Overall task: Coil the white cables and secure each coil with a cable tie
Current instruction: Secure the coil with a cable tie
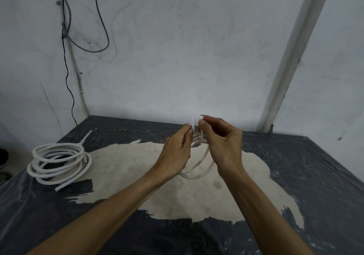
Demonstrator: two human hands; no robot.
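A: Nearest us is the table (295, 176), its dark covering worn through to a pale patch in the middle. At the far left lies one coiled cable (59, 162), flat on the table, a tie tail poking out toward the far side — it looks already tied.

B: And the hands?

A: The left hand (175, 154) curls round the second coil (199, 166) and pinches one end of the cable tie (194, 125). The right hand (224, 146) pinches the tie's other end between thumb and forefinger. Both tie ends stand upright, long axis vertical, looped round the coil's far side, which is lifted off the table.

B: How will it handle?

A: The cable looks light but springy — I'd judge the loops want to spread, so grip where the strands bunch. The tie seems thin, stiff and slick; hold it close to the tips to thread it.
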